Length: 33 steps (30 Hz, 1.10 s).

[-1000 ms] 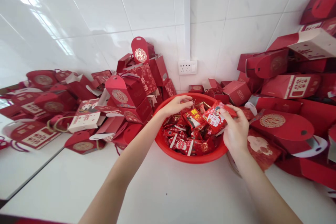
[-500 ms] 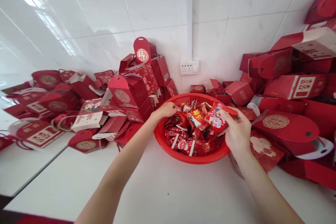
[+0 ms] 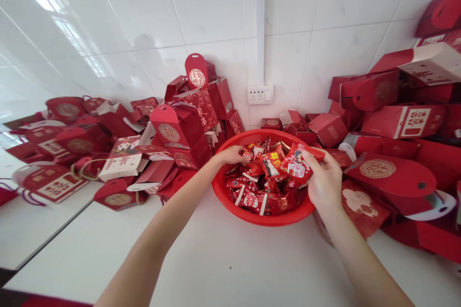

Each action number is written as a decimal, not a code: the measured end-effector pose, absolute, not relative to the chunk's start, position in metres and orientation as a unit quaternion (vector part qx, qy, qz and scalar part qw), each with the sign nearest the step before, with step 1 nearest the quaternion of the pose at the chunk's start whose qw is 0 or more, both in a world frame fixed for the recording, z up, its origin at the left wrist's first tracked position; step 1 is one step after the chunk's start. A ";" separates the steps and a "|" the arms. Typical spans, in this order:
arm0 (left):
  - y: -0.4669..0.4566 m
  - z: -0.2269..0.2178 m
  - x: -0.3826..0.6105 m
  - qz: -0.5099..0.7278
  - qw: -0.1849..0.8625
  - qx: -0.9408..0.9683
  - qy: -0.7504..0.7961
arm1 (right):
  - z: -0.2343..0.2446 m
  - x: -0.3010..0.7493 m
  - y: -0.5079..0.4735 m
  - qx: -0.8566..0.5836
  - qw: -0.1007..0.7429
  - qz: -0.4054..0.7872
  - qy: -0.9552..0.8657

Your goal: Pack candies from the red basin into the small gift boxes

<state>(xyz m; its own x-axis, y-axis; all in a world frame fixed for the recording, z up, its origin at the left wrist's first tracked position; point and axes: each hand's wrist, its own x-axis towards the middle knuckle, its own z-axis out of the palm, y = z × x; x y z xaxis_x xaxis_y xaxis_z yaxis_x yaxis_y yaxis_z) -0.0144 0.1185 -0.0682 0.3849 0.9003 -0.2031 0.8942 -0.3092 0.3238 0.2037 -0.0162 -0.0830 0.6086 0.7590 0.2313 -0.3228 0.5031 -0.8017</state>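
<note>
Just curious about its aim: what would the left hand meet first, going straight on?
Most likely the red packets in the basket, right by the left hand; whether it touches them is unclear.

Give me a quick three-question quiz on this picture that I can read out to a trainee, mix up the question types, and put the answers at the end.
1. Open question: What is the right hand holding?
2. True or false: Red gift boxes are piled to both the left and the right of the perforated red basket.
3. Multiple choice: Where is the left hand?
A. On the wall socket
B. At the left side of the basket
C. Flat on the tabletop

Key:
1. A printed red packet
2. True
3. B
</note>
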 end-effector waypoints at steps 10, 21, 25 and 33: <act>0.116 -0.075 -0.017 0.065 0.221 0.842 0.488 | -0.081 0.203 -0.018 -0.379 0.809 0.350 -0.282; 0.102 -0.066 -0.009 0.164 0.506 0.712 0.458 | -0.079 0.202 -0.017 -0.381 0.809 0.356 -0.273; 0.096 -0.060 -0.007 0.139 0.650 0.649 0.370 | -0.078 0.202 -0.017 -0.386 0.809 0.349 -0.275; 0.096 -0.062 -0.007 0.190 0.657 0.662 0.306 | -0.080 0.203 -0.016 -0.389 0.808 0.340 -0.284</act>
<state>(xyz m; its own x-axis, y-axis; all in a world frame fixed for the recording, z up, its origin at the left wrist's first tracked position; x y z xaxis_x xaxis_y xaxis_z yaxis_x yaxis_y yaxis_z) -0.0068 0.0960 -0.0617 0.7399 0.6556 -0.1507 0.1550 0.0519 0.9866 0.2028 -0.0165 -0.0797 0.6074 0.7704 0.1936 -0.3298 0.4663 -0.8209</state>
